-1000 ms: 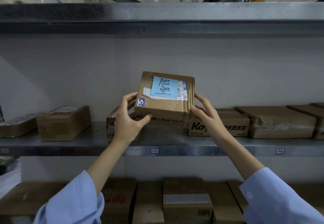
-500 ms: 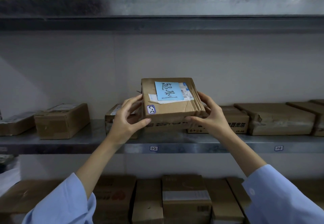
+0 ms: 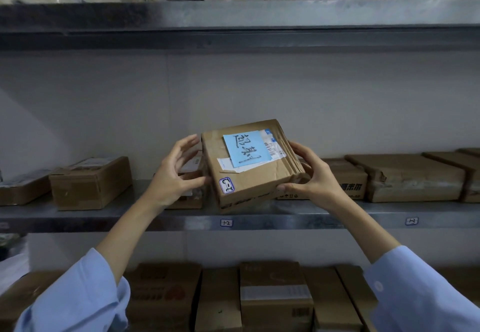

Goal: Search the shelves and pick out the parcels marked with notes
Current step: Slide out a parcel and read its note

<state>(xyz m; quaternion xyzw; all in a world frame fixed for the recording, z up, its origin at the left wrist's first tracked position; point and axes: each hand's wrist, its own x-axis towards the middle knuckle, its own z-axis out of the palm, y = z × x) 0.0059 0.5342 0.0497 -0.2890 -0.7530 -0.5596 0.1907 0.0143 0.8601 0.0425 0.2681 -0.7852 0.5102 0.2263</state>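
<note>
A brown cardboard parcel (image 3: 257,181) hangs tilted in front of the middle shelf (image 3: 311,221). Its top bears a blue note (image 3: 244,150) with handwritten characters, stuck over a white shipping label. My right hand (image 3: 314,176) grips the parcel's right edge, thumb under the front corner and fingers behind. My left hand (image 3: 174,173) is at the parcel's left side with its fingers spread and loosely curved. Only its thumb tip touches the left edge.
More brown parcels lie along the middle shelf: one at the left (image 3: 91,183), one behind my left hand (image 3: 192,173), flat ones at the right (image 3: 405,178). Several boxes (image 3: 275,298) fill the shelf below. A metal shelf (image 3: 233,20) runs overhead.
The parcel has turned clockwise, tipped its top toward me and shifted a little to the right. My left fingers have come off it and spread, while my right hand keeps hold.
</note>
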